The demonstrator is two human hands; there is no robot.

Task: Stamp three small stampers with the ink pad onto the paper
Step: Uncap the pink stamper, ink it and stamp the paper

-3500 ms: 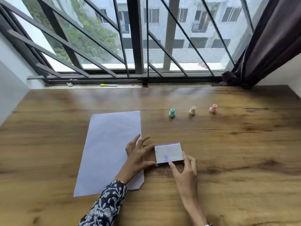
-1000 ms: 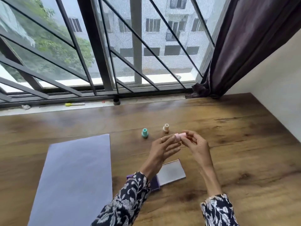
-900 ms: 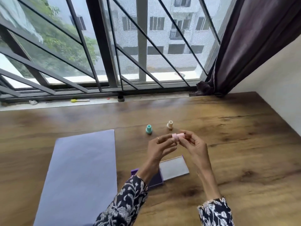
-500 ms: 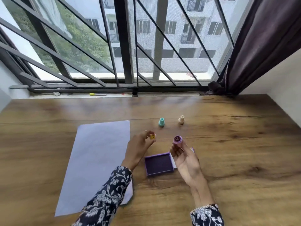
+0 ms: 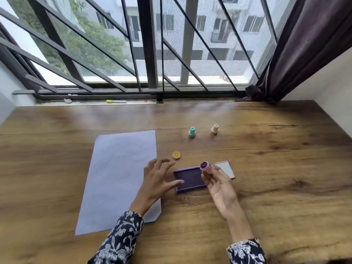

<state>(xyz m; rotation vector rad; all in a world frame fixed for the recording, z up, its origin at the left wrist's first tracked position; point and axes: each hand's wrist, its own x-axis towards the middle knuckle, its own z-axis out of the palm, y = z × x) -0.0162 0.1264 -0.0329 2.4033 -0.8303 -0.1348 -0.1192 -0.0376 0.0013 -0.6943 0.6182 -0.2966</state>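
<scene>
Head view | right grip (image 5: 219, 184) clamped on pink stamper (image 5: 205, 166) | left grip (image 5: 158, 178) spread above ink pad (image 5: 189, 179)

**What the head view left unclear**

The left hand (image 5: 159, 180) was smeared by motion, its fingertips soft, so whether the thumb touched the ink pad (image 5: 190, 179) could not be told. The right hand (image 5: 219, 182) covered the pad's right edge and most of the pink stamper (image 5: 205, 166), leaving only its purple-stained face showing; the design there was too small to read. The pad's lid (image 5: 224, 168) was partly hidden behind the same fingers. Both sleeves ran off the bottom edge. The paper (image 5: 118, 180) had its lower right part under the left wrist.
</scene>
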